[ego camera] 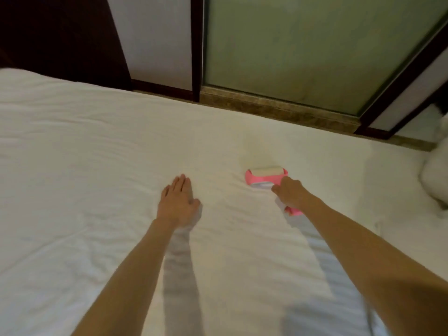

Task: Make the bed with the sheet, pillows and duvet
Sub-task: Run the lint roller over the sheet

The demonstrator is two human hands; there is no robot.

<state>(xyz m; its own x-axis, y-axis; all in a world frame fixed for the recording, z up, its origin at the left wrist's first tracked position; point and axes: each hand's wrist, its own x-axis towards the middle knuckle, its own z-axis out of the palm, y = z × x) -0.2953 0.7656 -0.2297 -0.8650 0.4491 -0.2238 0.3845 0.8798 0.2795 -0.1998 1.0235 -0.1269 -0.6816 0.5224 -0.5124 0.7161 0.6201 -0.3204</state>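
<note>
Sheet (97, 166) lies spread right under both hands, left hand (178, 204) flat on it with fingers straight, right hand (289, 194) curled round a pink lint roller (265, 178) touching it just ahead.

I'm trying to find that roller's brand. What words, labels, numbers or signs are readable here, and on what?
None readable. The pink plastic lint roller in the right hand shows no print; the white bed sheet and frosted green glass door carry no text either.
</note>
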